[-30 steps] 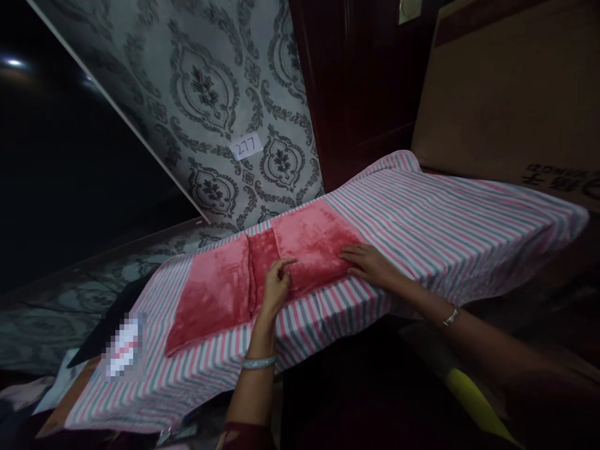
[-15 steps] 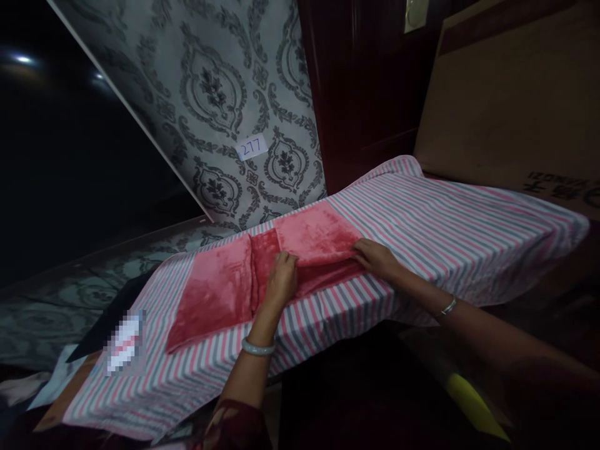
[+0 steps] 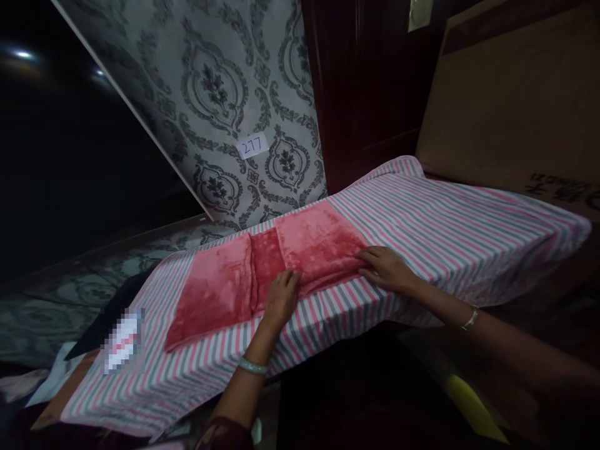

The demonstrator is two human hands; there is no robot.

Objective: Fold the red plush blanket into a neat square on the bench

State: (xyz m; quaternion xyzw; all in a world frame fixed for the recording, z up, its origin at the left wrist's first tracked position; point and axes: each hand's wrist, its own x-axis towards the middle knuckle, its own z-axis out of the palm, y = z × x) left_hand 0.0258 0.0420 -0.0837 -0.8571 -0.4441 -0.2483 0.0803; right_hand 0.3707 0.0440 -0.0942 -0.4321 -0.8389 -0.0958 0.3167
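Grey damask wallpaper point(image 3: 210, 94) slopes across the far left, with a small paper label point(image 3: 252, 145) reading 277 stuck on it. Near it stands a table point(image 3: 515, 250) covered by a pink, grey and white striped cloth point(image 3: 154, 381).

On the left half of that cloth lies a pink plush towel point(image 3: 215, 294), folded into panels with a narrow strip between two wider ones.

The left hand point(image 3: 281, 295), a pale bangle point(image 3: 253, 365) on its wrist, rests on the near edge of the towel's middle strip. Its fingers are bent and held together on the plush; whether they pinch the fabric cannot be told.

The right hand point(image 3: 387, 269), wearing a thin bracelet point(image 3: 470, 319), lies flat on the near right corner of the towel, fingers loosely apart and pressing down.

A dark wooden door point(image 3: 365, 81) stands behind, and a cardboard box point(image 3: 506, 94) fills the far right.
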